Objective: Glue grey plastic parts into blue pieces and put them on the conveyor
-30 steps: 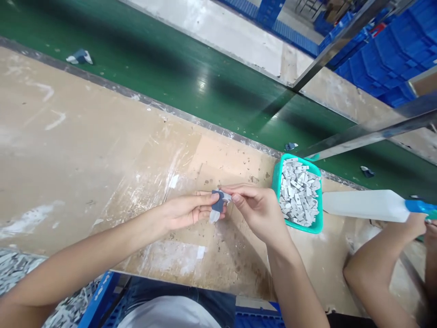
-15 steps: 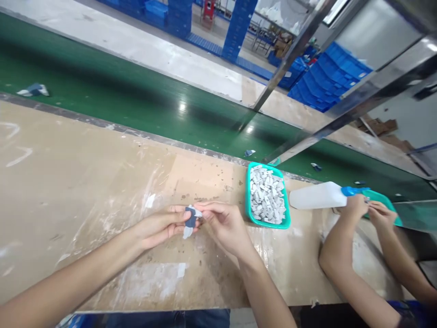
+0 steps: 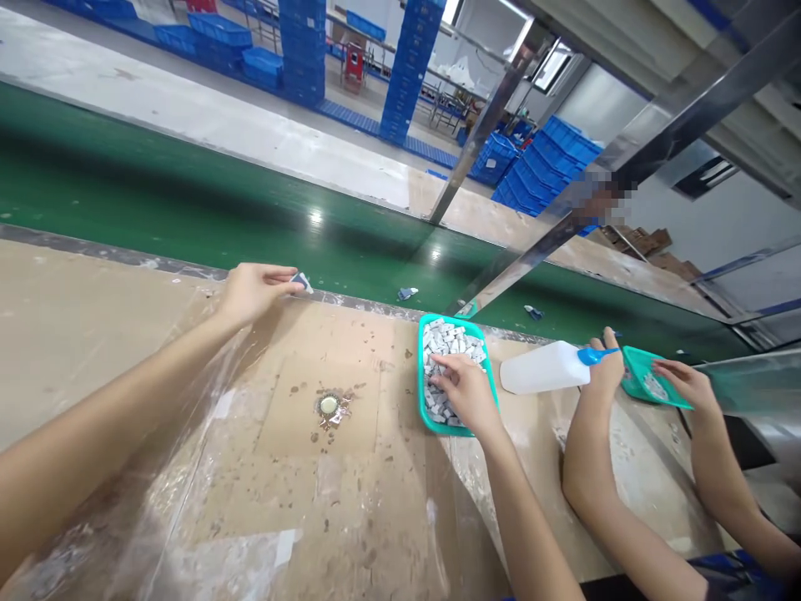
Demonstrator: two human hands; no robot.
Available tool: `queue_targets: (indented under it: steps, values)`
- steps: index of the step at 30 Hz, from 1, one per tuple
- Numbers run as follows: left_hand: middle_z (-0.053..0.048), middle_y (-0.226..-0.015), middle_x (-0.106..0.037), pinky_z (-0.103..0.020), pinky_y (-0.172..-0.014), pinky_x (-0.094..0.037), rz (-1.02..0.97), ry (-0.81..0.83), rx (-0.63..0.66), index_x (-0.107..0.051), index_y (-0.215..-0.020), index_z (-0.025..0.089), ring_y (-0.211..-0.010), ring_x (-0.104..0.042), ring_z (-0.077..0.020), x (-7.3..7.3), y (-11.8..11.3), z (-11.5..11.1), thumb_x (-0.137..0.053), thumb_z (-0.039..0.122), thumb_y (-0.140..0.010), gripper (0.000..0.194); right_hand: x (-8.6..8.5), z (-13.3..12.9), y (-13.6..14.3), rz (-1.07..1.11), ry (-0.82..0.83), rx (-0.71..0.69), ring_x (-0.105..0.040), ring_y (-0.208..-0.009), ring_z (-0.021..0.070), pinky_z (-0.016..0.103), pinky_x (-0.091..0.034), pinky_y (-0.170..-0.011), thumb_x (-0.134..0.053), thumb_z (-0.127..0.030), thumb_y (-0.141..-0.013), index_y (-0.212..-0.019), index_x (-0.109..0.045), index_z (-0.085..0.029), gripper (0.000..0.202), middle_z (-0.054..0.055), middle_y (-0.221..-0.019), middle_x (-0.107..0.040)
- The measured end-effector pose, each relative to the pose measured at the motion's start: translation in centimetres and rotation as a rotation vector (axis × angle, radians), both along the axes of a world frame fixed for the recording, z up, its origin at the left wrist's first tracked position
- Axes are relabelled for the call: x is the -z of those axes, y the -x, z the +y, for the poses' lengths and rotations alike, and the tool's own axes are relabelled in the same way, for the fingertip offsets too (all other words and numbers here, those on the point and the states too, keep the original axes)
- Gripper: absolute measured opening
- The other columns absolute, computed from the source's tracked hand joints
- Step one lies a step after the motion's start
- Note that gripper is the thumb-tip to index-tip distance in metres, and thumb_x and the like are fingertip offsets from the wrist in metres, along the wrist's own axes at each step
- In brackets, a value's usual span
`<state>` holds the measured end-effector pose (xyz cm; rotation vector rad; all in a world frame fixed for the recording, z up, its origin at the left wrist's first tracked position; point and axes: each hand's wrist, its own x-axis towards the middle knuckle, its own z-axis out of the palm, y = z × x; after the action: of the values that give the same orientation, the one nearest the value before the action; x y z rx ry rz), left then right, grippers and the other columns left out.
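Note:
My left hand (image 3: 254, 292) is at the far edge of the table, its fingers pinching a small dark blue and white plastic piece (image 3: 302, 282) beside the green belt. My right hand (image 3: 466, 388) is over a teal basket (image 3: 421, 376). Its fingers are apart, with the tips at a heap of small grey-white plastic parts (image 3: 454, 338); I see nothing held in them. Between my hands a small round cap-like thing (image 3: 329, 406) rests on the stained tabletop, with dark wet-looking spots around it.
A white bottle with a blue spout (image 3: 544, 367) lies right of the basket. Beyond it a co-worker's hands (image 3: 688, 384) are at another teal basket (image 3: 635, 355). Several blue-and-white pieces (image 3: 408, 294) lie on the green belt (image 3: 250, 217). A slanted metal post (image 3: 501, 288) rises behind the basket.
My hands have moved apart. The left has carried the blue-and-white piece up to the belt's edge; the right has let go of it and moved to the basket. The view has shifted.

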<state>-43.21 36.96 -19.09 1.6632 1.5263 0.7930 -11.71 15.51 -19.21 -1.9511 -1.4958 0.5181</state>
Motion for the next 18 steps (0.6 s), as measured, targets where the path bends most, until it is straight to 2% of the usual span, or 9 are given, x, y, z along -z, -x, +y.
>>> queue_targets:
  steps: [2, 4, 7, 9, 12, 15, 18]
  values:
    - [-0.01, -0.102, -0.074, -0.032, -0.088, -0.05, 0.057, 0.004, -0.028, -0.071, -0.114, 0.014, -0.094, -0.068, -0.0261, 1.3, -0.3, 3.1, -0.077, 0.04, -0.072, 0.05, 0.4, 0.6, 0.4, 0.004, -0.003, -0.026, -0.063, -0.088, 0.0195, 0.036, -0.05, -0.085, -0.066, -0.012, -0.072, -0.101, -0.075, -0.024, 0.033, 0.005, -0.099, -0.068]
    - [-0.011, -0.095, -0.074, -0.034, -0.083, -0.051, 0.133, 0.006, -0.038, -0.072, -0.111, 0.013, -0.088, -0.068, -0.0275, 2.1, -0.3, 5.2, -0.074, 0.041, -0.074, 0.046, 0.6, 0.8, 0.5, 0.008, -0.016, -0.037, -0.063, -0.095, 0.0214, 0.037, -0.048, -0.089, -0.066, -0.01, -0.072, -0.094, -0.076, -0.023, 0.027, 0.006, -0.1, -0.068]
    - [-0.016, -0.091, -0.073, -0.042, -0.09, -0.048, 0.253, -0.034, -0.056, -0.075, -0.101, 0.009, -0.098, -0.064, -0.0356, 2.1, -0.7, 6.5, -0.073, 0.034, -0.074, 0.037, 0.7, 0.4, 0.1, 0.019, -0.036, -0.043, -0.064, -0.096, 0.0227, 0.038, -0.049, -0.09, -0.068, -0.015, -0.075, -0.089, -0.075, -0.022, 0.017, 0.006, -0.101, -0.07]
    - [-0.021, -0.104, -0.069, -0.048, -0.101, -0.04, 0.304, -0.102, -0.06, -0.073, -0.107, 0.006, -0.114, -0.055, -0.0409, 1.5, -2.1, 6.3, -0.07, 0.029, -0.075, 0.039, 0.6, -0.2, -0.2, 0.089, -0.04, -0.034, -0.067, -0.092, 0.0216, 0.038, -0.051, -0.087, -0.068, -0.023, -0.079, -0.09, -0.072, -0.023, 0.012, 0.006, -0.109, -0.07]
    - [-0.02, -0.123, -0.061, -0.044, -0.108, -0.033, 0.304, -0.194, 0.043, -0.067, -0.119, 0.008, -0.123, -0.05, -0.0361, 1.0, -6.5, 5.0, -0.062, 0.031, -0.083, 0.043, 0.0, -1.2, -0.1, 0.375, -0.07, 0.006, -0.069, -0.088, 0.0206, 0.036, -0.056, -0.079, -0.067, -0.036, -0.082, -0.094, -0.062, -0.023, 0.018, 0.007, -0.116, -0.069]
    - [-0.014, -0.118, -0.065, -0.033, -0.102, -0.04, 0.235, -0.191, 0.236, -0.07, -0.115, 0.013, -0.114, -0.057, -0.0291, 1.8, -12.0, 3.6, -0.062, 0.046, -0.084, 0.046, -1.1, -2.1, 0.9, 0.657, -0.09, 0.028, -0.071, -0.08, 0.0194, 0.03, -0.057, -0.067, -0.07, -0.041, -0.081, -0.09, -0.055, -0.022, 0.025, 0.006, -0.1, -0.072]
    - [-0.019, -0.115, -0.064, -0.04, -0.102, -0.04, 0.174, -0.164, 0.27, -0.073, -0.107, 0.009, -0.118, -0.051, -0.0366, 3.3, -16.0, 2.9, -0.075, 0.048, -0.072, 0.053, -2.0, -3.3, 2.2, 0.756, -0.07, 0.055, -0.069, -0.068, 0.0156, 0.027, -0.057, -0.065, -0.074, -0.039, -0.077, -0.091, -0.058, -0.021, 0.028, 0.003, -0.083, -0.072]
